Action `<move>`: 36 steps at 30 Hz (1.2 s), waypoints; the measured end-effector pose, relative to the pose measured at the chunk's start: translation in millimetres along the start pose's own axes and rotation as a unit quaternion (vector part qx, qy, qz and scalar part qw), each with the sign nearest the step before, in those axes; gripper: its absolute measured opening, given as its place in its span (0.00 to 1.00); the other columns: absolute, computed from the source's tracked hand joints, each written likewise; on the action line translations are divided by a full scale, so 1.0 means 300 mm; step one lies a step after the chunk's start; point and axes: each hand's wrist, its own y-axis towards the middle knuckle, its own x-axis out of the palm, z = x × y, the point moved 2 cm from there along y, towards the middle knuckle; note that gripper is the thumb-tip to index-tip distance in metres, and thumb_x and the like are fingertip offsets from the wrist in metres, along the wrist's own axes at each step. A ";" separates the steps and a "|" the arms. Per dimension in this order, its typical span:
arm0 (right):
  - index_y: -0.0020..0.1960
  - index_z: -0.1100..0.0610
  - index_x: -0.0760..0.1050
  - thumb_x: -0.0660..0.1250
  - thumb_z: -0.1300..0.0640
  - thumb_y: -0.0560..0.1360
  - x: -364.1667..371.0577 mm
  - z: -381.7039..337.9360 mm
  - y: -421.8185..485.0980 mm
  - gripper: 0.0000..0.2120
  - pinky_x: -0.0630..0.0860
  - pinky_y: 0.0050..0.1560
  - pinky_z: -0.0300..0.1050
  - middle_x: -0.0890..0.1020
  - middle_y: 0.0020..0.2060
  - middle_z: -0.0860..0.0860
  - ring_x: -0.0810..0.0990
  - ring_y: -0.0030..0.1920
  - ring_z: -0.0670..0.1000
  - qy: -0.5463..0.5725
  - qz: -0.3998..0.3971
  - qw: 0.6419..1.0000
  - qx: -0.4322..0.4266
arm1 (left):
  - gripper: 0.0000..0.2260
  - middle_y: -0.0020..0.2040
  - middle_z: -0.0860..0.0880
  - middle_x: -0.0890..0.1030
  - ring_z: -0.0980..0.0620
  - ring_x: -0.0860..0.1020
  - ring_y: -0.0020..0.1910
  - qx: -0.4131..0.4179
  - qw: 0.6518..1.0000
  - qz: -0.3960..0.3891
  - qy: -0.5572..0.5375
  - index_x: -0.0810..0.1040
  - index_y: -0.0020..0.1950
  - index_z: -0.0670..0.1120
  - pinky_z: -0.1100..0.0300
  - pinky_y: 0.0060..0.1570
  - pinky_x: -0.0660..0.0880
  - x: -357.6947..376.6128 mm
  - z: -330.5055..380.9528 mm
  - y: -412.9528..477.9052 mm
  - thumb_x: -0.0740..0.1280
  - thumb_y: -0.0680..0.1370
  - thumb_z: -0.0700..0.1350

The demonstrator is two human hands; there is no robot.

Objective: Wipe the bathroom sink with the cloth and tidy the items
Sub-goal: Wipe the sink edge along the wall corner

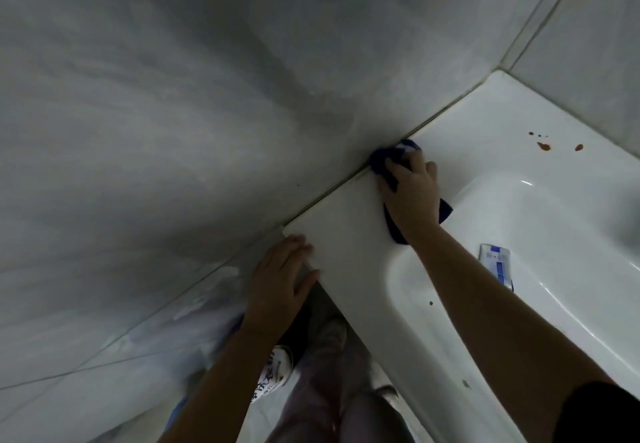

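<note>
A white sink [346, 234] fills the right side of the head view, set against a grey tiled wall. My right hand [410, 193] presses a dark blue cloth [388, 158] flat on the sink's left deck, right at the seam with the wall. My left hand [280, 283] rests with straight fingers on the deck's near left corner, holding nothing. A white and blue tube [497, 264] lies inside the basin. Brown stains [543, 145] dot the deck at the back right.
Grey tiled walls [173, 131] close in on the left and behind the sink. Below the deck edge I see my legs, my shoes and a white container with dark print [273, 377] on the floor.
</note>
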 end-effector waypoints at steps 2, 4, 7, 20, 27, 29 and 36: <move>0.55 0.59 0.78 0.64 0.55 0.72 0.033 -0.127 -0.120 0.14 0.74 0.46 0.55 0.76 0.51 0.61 0.73 0.47 0.64 0.040 -0.028 0.995 -0.090 | 0.25 0.59 0.44 0.78 0.51 0.69 0.60 0.003 1.000 0.005 -0.002 0.78 0.58 0.42 0.59 0.58 0.68 0.001 0.000 -0.004 0.53 0.79 0.59; 0.53 0.56 0.79 0.60 0.50 0.72 0.044 -0.218 -0.224 0.16 0.75 0.38 0.51 0.78 0.48 0.58 0.75 0.42 0.61 0.062 -0.080 0.970 -0.223 | 0.26 0.57 0.43 0.78 0.50 0.70 0.58 0.004 1.000 0.014 0.007 0.78 0.57 0.41 0.56 0.56 0.72 0.001 0.004 -0.004 0.52 0.80 0.59; 0.52 0.55 0.80 0.59 0.49 0.72 0.009 -0.126 -0.172 0.17 0.75 0.36 0.49 0.79 0.48 0.58 0.76 0.41 0.60 0.038 -0.096 0.959 -0.264 | 0.26 0.58 0.44 0.78 0.51 0.70 0.59 0.004 1.000 0.009 0.006 0.78 0.58 0.41 0.57 0.58 0.70 0.000 0.006 -0.005 0.50 0.80 0.60; 0.54 0.56 0.78 0.60 0.51 0.73 -0.042 0.028 -0.192 0.15 0.74 0.39 0.47 0.73 0.53 0.52 0.75 0.40 0.58 0.033 -0.034 0.975 -0.219 | 0.20 0.58 0.44 0.77 0.49 0.72 0.59 0.069 0.997 0.037 -0.011 0.72 0.60 0.45 0.58 0.60 0.67 0.000 0.137 0.125 0.53 0.80 0.59; 0.61 0.58 0.75 0.65 0.55 0.75 -0.120 0.359 0.174 0.17 0.71 0.50 0.54 0.73 0.59 0.58 0.69 0.55 0.62 -0.023 0.055 0.989 0.136 | 0.17 0.57 0.44 0.78 0.49 0.73 0.59 0.170 0.985 0.024 0.013 0.72 0.59 0.45 0.54 0.56 0.71 0.082 0.213 0.340 0.57 0.78 0.55; 0.58 0.58 0.77 0.66 0.55 0.73 -0.085 0.270 0.064 0.15 0.74 0.47 0.53 0.75 0.56 0.58 0.71 0.51 0.61 0.005 0.064 0.996 0.062 | 0.20 0.58 0.43 0.78 0.48 0.72 0.59 0.161 0.987 0.000 0.024 0.76 0.58 0.43 0.53 0.56 0.73 0.113 0.216 0.382 0.57 0.78 0.56; 0.57 0.57 0.77 0.64 0.52 0.74 -0.125 0.360 0.184 0.15 0.75 0.44 0.52 0.75 0.55 0.56 0.73 0.49 0.61 -0.028 0.043 0.998 -0.028 | 0.18 0.58 0.43 0.78 0.47 0.72 0.59 0.159 0.987 -0.026 0.027 0.79 0.56 0.41 0.54 0.58 0.70 0.182 0.203 0.410 0.63 0.74 0.52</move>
